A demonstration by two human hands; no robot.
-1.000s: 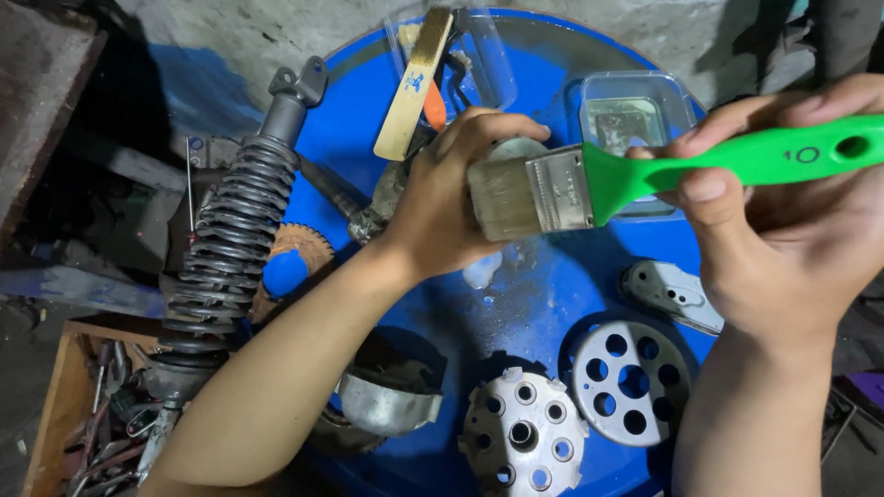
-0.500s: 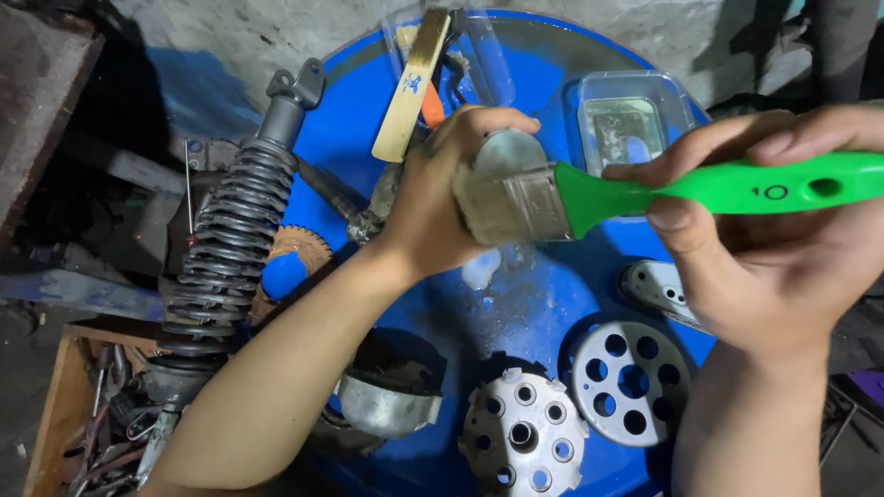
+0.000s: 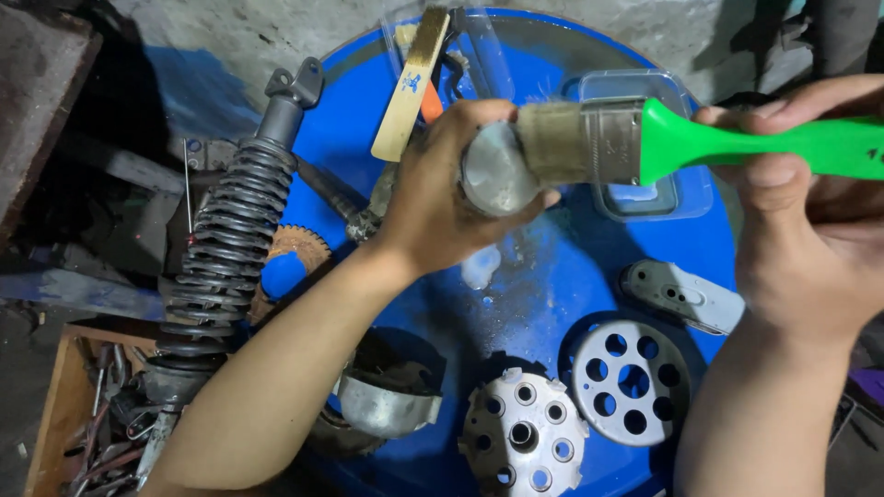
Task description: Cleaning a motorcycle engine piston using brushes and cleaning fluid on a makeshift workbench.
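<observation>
My left hand [image 3: 437, 198] grips a round grey metal part [image 3: 494, 177], held above a blue drum top [image 3: 543, 285]. My right hand [image 3: 810, 212] holds a paintbrush with a green handle [image 3: 764, 138]. Its bristles [image 3: 551, 143] rest against the upper right side of the metal part. Much of the part is hidden inside my left fingers.
On the drum lie two perforated metal discs [image 3: 631, 382] [image 3: 525, 433], a grey bracket [image 3: 681, 294], a clear plastic tub [image 3: 645, 193], a curved metal shell [image 3: 387, 405] and a yellow-handled brush [image 3: 410, 87]. A coil shock absorber [image 3: 230, 239] leans at left, above a wooden box of tools [image 3: 83, 423].
The brush has swept up and to the left across the metal part, which my left hand has raised slightly. My right hand shifted right along with the handle.
</observation>
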